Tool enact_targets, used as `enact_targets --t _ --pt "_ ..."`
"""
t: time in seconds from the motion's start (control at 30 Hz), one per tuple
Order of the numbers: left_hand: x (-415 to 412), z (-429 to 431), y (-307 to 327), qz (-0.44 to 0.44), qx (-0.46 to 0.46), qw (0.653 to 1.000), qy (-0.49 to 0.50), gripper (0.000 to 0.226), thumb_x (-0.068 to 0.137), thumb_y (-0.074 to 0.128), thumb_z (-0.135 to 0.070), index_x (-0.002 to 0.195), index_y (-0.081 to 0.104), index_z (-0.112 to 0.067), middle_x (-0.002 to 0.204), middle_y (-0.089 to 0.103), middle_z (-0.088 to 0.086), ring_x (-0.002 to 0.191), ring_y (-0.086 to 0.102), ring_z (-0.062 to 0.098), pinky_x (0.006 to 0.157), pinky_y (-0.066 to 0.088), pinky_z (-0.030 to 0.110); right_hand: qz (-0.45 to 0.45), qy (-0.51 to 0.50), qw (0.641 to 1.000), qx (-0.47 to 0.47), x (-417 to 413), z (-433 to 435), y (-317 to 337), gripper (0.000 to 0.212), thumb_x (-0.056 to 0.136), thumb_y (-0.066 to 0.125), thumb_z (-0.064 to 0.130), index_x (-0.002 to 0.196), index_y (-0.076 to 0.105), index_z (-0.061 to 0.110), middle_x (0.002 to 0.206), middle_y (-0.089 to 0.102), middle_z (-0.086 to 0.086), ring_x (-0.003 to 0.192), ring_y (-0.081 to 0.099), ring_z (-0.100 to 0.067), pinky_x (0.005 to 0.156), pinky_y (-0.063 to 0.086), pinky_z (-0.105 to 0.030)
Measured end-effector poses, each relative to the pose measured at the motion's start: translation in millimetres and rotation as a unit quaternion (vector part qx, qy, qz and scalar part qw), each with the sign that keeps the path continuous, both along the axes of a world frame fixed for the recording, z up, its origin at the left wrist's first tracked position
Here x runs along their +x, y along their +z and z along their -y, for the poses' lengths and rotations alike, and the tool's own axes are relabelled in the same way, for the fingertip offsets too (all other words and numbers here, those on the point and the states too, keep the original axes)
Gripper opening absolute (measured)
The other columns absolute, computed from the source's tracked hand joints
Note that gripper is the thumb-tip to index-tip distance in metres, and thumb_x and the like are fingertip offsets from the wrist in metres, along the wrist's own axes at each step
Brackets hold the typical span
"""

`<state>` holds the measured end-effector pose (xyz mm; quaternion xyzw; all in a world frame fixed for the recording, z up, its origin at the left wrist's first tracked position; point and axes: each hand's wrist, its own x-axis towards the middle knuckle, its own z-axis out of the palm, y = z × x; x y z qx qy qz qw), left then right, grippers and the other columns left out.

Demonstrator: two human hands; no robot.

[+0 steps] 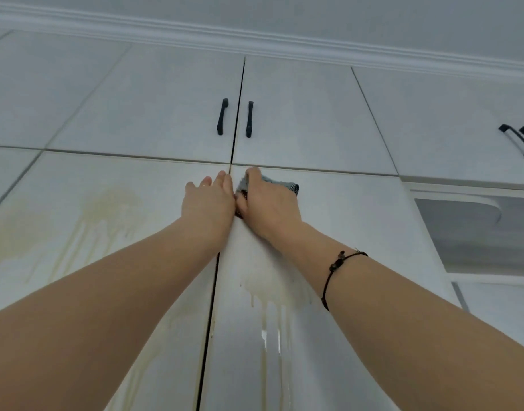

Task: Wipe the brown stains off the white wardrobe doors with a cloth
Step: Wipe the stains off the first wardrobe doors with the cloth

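Two hands are reaching high: the right hand point(268, 203) is gripping the cloth point(284, 183) at the top corner of the right door point(358, 232), while the left hand point(208, 200) is pressing flat, holding nothing. Below, brown stains point(266, 289) are streaking down; squeezing a wet cloth could be sending fresh drips through them.

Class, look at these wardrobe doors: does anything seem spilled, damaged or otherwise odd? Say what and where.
Yes. A yellowish-brown stain spreads across the lower left door, with drips running down. A second dripping stain marks the lower right door, below the right hand gripping the cloth. The upper doors look clean.
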<state>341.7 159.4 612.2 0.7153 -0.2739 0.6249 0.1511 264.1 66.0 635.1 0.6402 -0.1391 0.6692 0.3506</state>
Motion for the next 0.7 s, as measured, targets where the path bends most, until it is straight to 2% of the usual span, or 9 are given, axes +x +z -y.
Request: enact_targets --t 0.03,0.1,0.17,0.23,0.37,0.47,0.57,0.67,0.7 --pt "-5.2 1.2 0.2 -0.013 0.011 0.999 0.029 0.086 0.093 0.057 -0.018 0.156 0.002 -0.001 0.166 0.01 0.012 0.145 0.03 0.03 0.11 0.034 0.043 0.01 0.018 1.0 0.017 -14.4 7.6 0.3 0.035 0.098 0.047 0.04 0.118 0.043 0.012 0.074 0.052 0.006 0.062 0.05 -0.021 0.047 0.024 -0.031" --pt "-12.7 2.0 2.0 -0.032 0.029 0.997 0.064 0.09 0.094 0.055 -0.021 0.157 -0.006 0.0 0.167 -0.003 0.011 0.148 0.025 0.033 0.117 0.027 0.046 0.061 0.046 0.996 0.056 -48.8 28.1 2.6 0.041 0.097 0.049 0.045 0.118 0.04 0.011 0.071 0.051 0.006 0.059 0.05 -0.019 0.046 0.032 -0.03" --pt "-15.4 0.4 2.6 -0.036 0.038 0.996 0.074 0.09 0.094 0.055 -0.02 0.157 -0.006 0.0 0.167 -0.003 0.013 0.147 0.027 0.033 0.117 0.026 0.046 0.133 0.046 0.985 0.097 -88.0 54.8 0.7 0.045 0.097 0.049 0.05 0.116 0.04 0.011 0.076 0.058 0.001 0.063 0.056 -0.022 0.05 0.037 -0.032" --pt "-13.0 -4.0 1.0 -0.029 0.044 0.996 0.07 0.089 0.092 0.055 -0.015 0.157 -0.005 0.0 0.167 -0.002 0.013 0.146 0.029 0.032 0.116 0.028 0.046 0.215 0.024 0.967 0.134 -128.1 82.1 -7.7 0.045 0.096 0.047 0.053 0.11 0.042 0.011 0.082 0.062 -0.005 0.067 0.055 -0.026 0.052 0.033 -0.033" --pt "-7.6 -13.5 0.3 -0.017 0.066 0.997 0.046 0.082 0.093 0.047 -0.005 0.157 -0.005 -0.001 0.167 -0.003 0.012 0.148 0.025 0.032 0.116 0.03 0.046 0.331 -0.036 0.923 0.193 -172.9 113.0 -24.6 0.041 0.1 0.04 0.046 0.103 0.046 0.005 0.093 0.064 -0.017 0.075 0.057 -0.033 0.054 0.03 -0.032" --pt "-8.8 -17.9 0.5 -0.035 0.079 0.996 0.005 0.079 0.093 0.044 0.001 0.157 -0.001 0.0 0.167 0.0 0.015 0.148 0.023 0.035 0.114 0.032 0.045 0.359 -0.053 0.91 0.2 -158.0 111.3 -25.9 0.041 0.104 0.038 0.037 0.109 0.052 -0.002 0.095 0.066 -0.02 0.078 0.064 -0.034 0.053 0.025 -0.029" --pt "-6.5 -23.9 3.1 -0.022 0.102 0.995 -0.01 0.069 0.092 0.043 0.002 0.154 0.015 0.001 0.159 0.021 0.017 0.136 0.04 0.035 0.105 0.044 0.042 0.37 -0.067 0.902 0.212 -126.7 89.1 -26.4 0.035 0.102 0.042 0.028 0.111 0.054 -0.004 0.094 0.067 -0.02 0.075 0.066 -0.03 0.05 0.016 -0.025" --pt "-0.2 -32.9 3.8 -0.005 0.133 0.991 -0.014 0.058 0.092 0.042 -0.001 0.149 0.027 -0.001 0.151 0.032 0.018 0.125 0.049 0.033 0.101 0.047 0.042 0.312 -0.068 0.932 0.171 -83.1 50.6 -33.8 0.023 0.093 0.057 0.021 0.096 0.058 -0.002 0.078 0.066 -0.015 0.059 0.063 -0.026 0.047 0.019 -0.021" --pt "0.6 -36.0 3.7 -0.003 0.141 0.99 -0.023 0.056 0.092 0.041 -0.001 0.147 0.03 -0.001 0.147 0.035 0.017 0.122 0.051 0.032 0.099 0.048 0.042 0.282 -0.077 0.945 0.146 -68.3 37.6 -37.8 0.02 0.093 0.057 0.022 0.095 0.058 0.002 0.076 0.065 -0.012 0.057 0.061 -0.024 0.045 0.02 -0.022"
